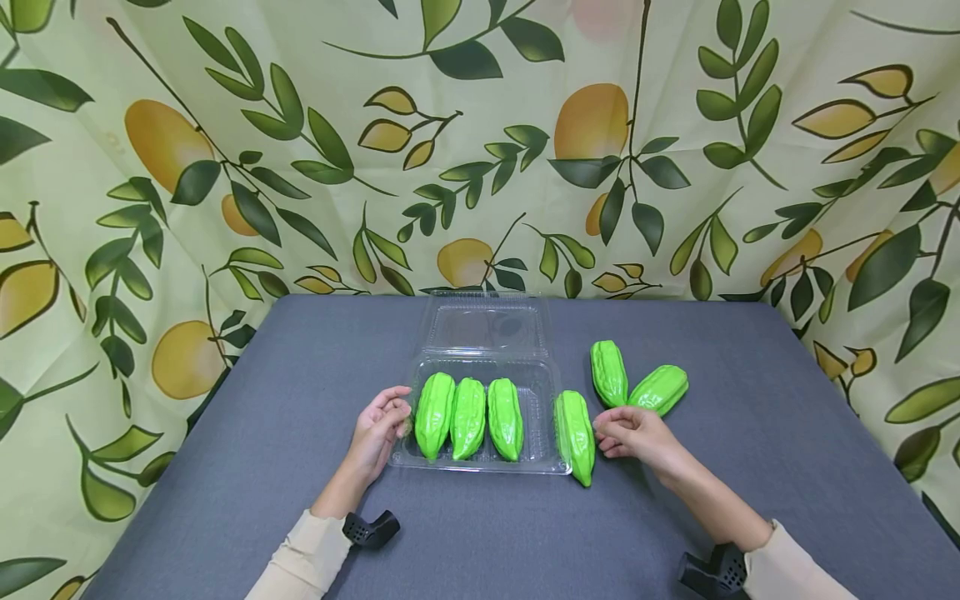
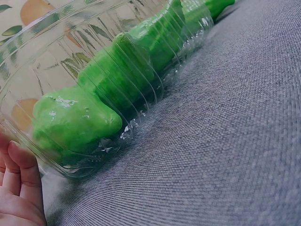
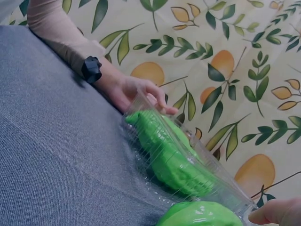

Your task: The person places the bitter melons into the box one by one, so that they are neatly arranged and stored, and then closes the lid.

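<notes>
A hinged clear plastic box [image 1: 542, 417] lies with its lid [image 1: 486, 327] back. Three green ridged gourds [image 1: 468, 418] stand side by side in its left and middle part. At the box's left edge my left hand [image 1: 378, 429] grips the rim with thumb and fingertips; its loosely bent fingers [image 2: 23, 172] show beside the wall. Another ridged gourd [image 1: 576, 437] rests outside, along the right wall, its lower tip past the front corner. My right hand [image 1: 637, 437] is just right of this gourd, fingers loosely bent, fingertips right at its side, nothing enclosed.
Two more green gourds, one upright [image 1: 609, 372] and one slanted [image 1: 660, 388], lie behind my right hand. Grey cloth [image 1: 315, 350] covers the table. A leaf-and-fruit patterned curtain [image 1: 480, 167] hangs behind it. Black wrist cameras [image 1: 371, 529] sit on both wrists.
</notes>
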A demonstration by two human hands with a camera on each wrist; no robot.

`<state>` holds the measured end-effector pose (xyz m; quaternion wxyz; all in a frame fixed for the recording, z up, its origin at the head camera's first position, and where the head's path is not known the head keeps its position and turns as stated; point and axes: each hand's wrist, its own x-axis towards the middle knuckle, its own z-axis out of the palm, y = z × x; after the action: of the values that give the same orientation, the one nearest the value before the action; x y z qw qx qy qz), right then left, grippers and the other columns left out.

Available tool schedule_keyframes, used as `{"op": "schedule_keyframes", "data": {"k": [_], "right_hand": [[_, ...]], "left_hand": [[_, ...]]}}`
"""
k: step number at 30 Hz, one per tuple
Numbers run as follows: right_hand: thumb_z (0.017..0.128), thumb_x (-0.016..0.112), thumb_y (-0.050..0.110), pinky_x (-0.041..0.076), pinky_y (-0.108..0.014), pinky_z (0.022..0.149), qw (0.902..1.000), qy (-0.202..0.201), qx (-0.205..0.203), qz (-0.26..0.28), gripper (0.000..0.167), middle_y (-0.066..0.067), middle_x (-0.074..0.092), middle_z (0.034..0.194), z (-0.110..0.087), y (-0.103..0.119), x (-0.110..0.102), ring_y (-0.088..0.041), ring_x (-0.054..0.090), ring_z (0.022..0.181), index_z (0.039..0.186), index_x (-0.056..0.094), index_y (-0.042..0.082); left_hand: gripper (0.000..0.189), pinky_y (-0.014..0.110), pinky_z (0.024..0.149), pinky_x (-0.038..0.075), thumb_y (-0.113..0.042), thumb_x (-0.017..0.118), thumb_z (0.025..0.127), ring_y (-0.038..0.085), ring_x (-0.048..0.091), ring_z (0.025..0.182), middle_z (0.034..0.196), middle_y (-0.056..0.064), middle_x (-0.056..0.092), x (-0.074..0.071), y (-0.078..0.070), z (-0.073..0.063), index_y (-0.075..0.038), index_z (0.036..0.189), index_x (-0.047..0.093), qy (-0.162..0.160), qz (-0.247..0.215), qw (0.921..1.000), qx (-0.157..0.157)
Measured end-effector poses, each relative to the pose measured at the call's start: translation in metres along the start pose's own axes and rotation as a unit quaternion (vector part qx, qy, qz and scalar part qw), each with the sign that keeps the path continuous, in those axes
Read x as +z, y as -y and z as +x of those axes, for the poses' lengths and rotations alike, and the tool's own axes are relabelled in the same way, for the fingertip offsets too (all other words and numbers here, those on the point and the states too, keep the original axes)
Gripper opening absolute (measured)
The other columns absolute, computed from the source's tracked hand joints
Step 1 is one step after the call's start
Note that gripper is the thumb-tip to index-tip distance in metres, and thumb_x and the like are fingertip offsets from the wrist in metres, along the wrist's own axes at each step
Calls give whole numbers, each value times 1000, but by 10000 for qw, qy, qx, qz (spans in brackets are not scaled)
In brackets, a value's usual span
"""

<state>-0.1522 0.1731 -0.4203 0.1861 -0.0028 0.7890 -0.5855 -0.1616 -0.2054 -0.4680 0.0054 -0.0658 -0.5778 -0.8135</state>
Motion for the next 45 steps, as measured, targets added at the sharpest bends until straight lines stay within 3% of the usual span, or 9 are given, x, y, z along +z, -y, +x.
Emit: {"op": "schedule_keyframes", "data": {"k": [10, 18, 45], "right_hand": [[94, 59, 20, 58, -24, 69, 9993, 45, 323, -193, 47, -2, 66, 93, 4, -2, 5, -7, 62, 77, 123, 50, -16], [92, 63, 25, 59, -27, 67, 9976, -96, 633, -249, 51, -4, 62, 91, 11, -3, 12, -9, 60, 76, 123, 53, -14], [93, 61, 23, 59, -27, 72, 9982, -24, 586, -132, 57, -7, 57, 96, 13, -4, 10, -12, 54, 81, 128, 44, -19]], "left_hand": [[28, 12, 54, 39, 7, 46, 92, -1, 44, 55, 76, -12, 55, 0, -1, -1, -15, 106, 57, -13, 45, 10000, -10], [27, 11, 54, 39, 5, 47, 92, -1, 44, 56, 76, -12, 54, 0, -2, -1, -15, 107, 57, -44, 142, 9999, -37], [27, 11, 54, 39, 7, 46, 91, -1, 44, 56, 76, -12, 55, -1, 0, 0, -12, 107, 56, -6, 16, 10000, -19]]}}
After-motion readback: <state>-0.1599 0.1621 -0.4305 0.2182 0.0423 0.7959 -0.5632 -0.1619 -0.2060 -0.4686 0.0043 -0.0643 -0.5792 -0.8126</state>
